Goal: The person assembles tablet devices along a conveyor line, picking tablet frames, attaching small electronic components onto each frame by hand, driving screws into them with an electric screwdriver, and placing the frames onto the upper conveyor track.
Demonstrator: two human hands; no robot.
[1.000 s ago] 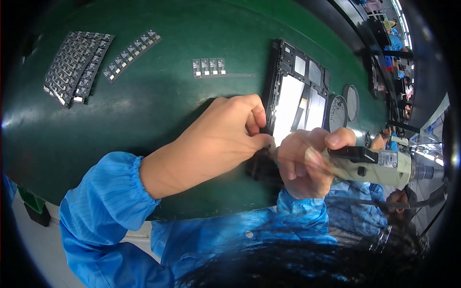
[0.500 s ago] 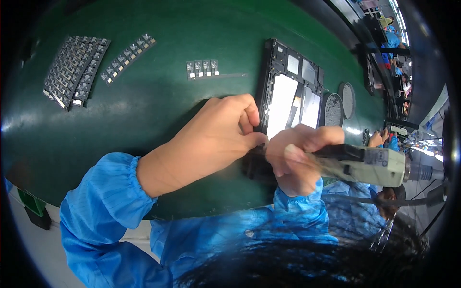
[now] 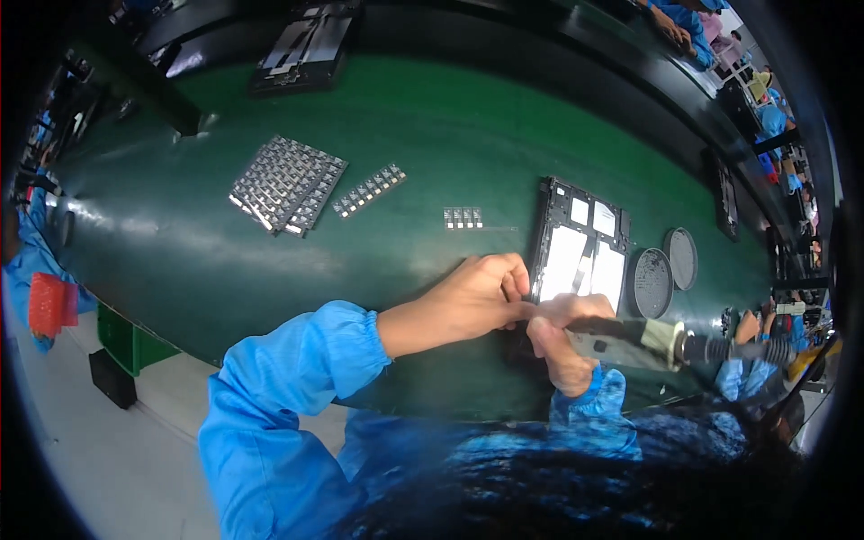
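A flat black device chassis (image 3: 537, 247) with white and silver panels lies on the green table (image 3: 378, 99), right of centre. At its near left corner, my left hand (image 3: 477, 292) has thumb and fingers pinched together; whatever they grip is hidden. My right hand (image 3: 562, 337) is closed round a pale grey-green electric screwdriver (image 3: 664, 344), held nearly level, its cable end to the right. Motion smears the tool, and its tip is hidden by the hands. Beyond my left hand lies a short strip of small circuit boards (image 3: 463, 219).
Left of centre lie stacked sheets of small boards (image 3: 288, 184) and another strip (image 3: 369, 191). Two round dishes (image 3: 652, 281) (image 3: 682, 259) stand right of the chassis. Another device (image 3: 301, 49) is at the back. A co-worker's hand (image 3: 745, 326) shows at right, a green bin (image 3: 135, 342) below left.
The view has shifted, so the table things appear farther right and lower, and more of the left side shows. Both hands stay at the chassis's near edge, the screwdriver still in my right hand.
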